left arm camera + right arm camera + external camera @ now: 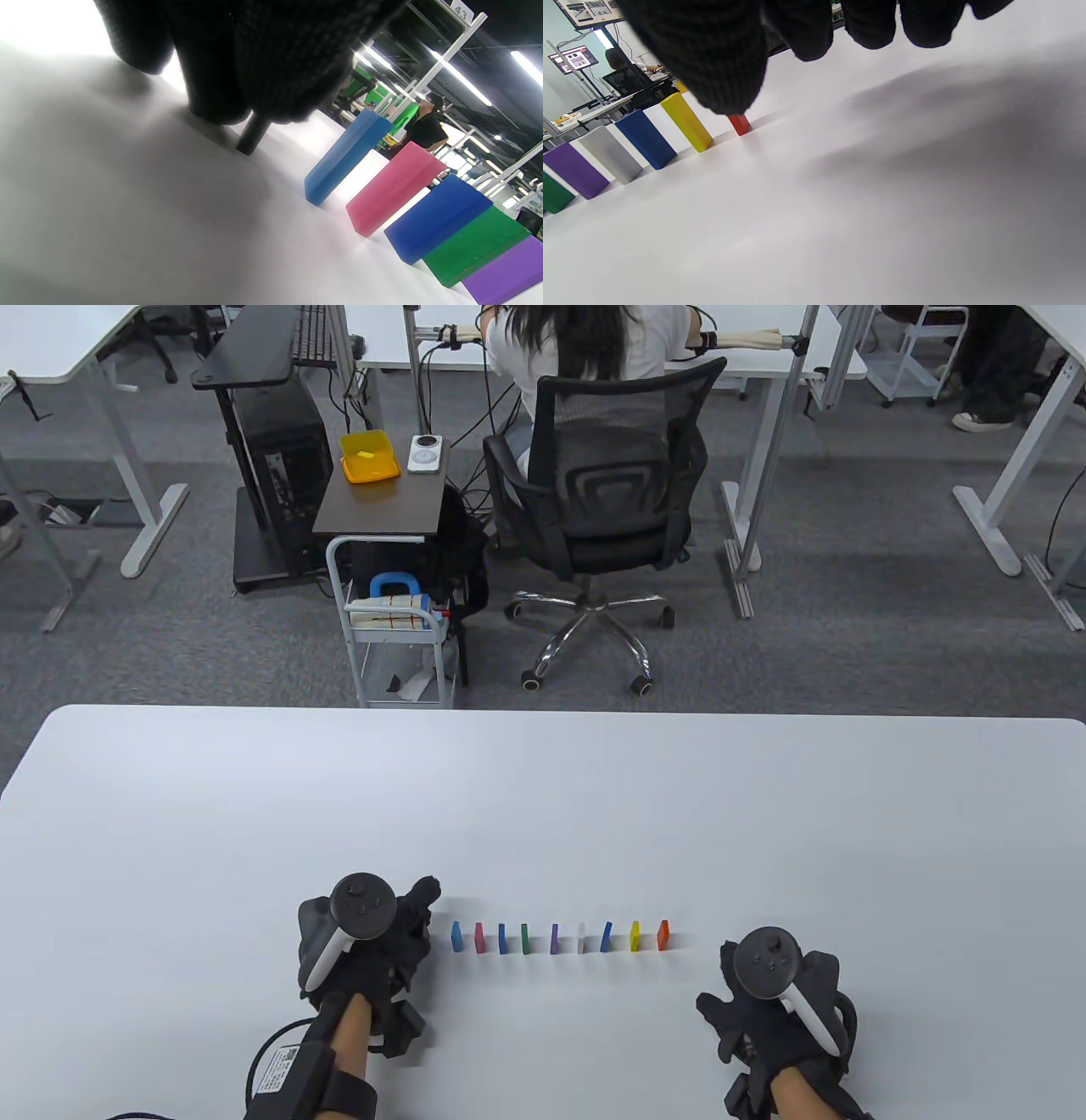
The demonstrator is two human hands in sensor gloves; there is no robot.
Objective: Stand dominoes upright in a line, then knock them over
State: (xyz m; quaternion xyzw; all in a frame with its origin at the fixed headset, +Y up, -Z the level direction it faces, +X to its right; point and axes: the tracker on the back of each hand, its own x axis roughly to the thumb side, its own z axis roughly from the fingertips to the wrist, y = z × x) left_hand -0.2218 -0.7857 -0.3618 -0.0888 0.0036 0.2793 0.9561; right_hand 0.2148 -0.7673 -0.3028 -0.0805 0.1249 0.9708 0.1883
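Several coloured dominoes stand upright in a row on the white table (543, 814), running from a light blue domino (457, 937) on the left to an orange-red domino (663, 935) on the right. My left hand (416, 916) rests on the table just left of the light blue domino (345, 156), holding nothing, its fingers (220, 76) touching the surface. My right hand (734, 993) lies to the right of and nearer than the orange-red domino (740, 125), apart from it, its fingers (721, 63) loose and empty. The yellow domino (687, 123) stands beside the orange-red one.
Beyond the table's far edge are a black office chair (602, 492) with a seated person, a small white cart (399, 645) and a side table with a yellow box (370, 456). Bare tabletop lies behind and in front of the row.
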